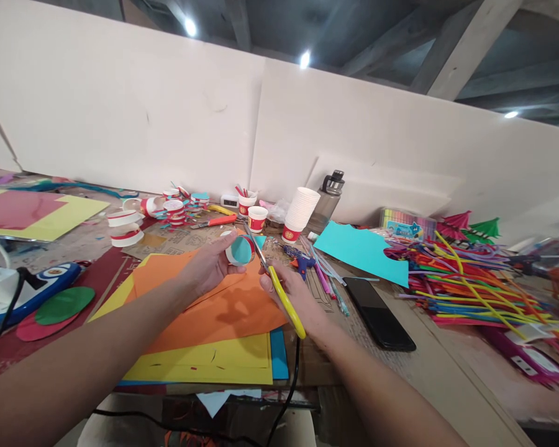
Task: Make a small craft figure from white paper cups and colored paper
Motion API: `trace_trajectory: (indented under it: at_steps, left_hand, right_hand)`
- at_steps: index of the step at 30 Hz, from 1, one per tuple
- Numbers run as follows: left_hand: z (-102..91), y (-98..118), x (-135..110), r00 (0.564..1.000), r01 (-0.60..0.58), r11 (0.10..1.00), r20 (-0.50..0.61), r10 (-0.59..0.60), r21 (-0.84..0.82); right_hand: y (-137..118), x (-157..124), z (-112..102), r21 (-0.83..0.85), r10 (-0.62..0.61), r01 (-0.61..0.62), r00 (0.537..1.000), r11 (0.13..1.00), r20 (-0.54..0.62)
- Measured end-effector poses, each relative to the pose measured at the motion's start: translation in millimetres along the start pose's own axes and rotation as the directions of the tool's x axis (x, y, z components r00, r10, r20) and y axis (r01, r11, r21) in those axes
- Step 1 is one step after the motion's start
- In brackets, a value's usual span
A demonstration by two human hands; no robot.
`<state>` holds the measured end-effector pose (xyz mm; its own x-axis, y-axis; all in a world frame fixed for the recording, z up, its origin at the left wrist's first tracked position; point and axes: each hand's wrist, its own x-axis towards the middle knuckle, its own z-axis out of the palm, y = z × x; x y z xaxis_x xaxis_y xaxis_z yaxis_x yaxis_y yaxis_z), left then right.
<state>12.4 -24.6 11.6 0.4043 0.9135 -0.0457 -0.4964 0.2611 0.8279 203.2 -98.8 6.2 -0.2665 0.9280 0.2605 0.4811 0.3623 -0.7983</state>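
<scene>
Our left hand (210, 266) holds a small round cup piece (240, 250), white-edged with a turquoise face, above the orange paper (242, 307); its fingers pinch the piece from the left. Our right hand (292, 290) grips the yellow-handled scissors (285, 301), fingers curled around the handles, the blades pointing far and slightly left. The blades are at the right edge of the piece; we cannot tell whether they touch it.

Under the orange paper lie yellow sheets (223, 361) on the table (456, 366). At the far side we have a single paper cup (258, 219), with a tall stack of cups (302, 210) to its right and a bottle (325, 202) beyond. An orange cutter (222, 220) lies left of the single cup. Right of our right hand lies a black phone (379, 315), with a turquoise sheet (361, 253) farther off and colourful pipe cleaners (475, 298) at the right.
</scene>
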Motion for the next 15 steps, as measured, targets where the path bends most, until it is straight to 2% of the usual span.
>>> trace_trajectory:
  at_steps: [15]
  left_hand:
    - [-5.0,1.5,3.1,0.999,-0.037,0.996,0.008,0.037,0.078]
  right_hand:
    - [0.9,0.6,-0.6,-0.049,0.006,-0.006,1.0,0.999,0.006]
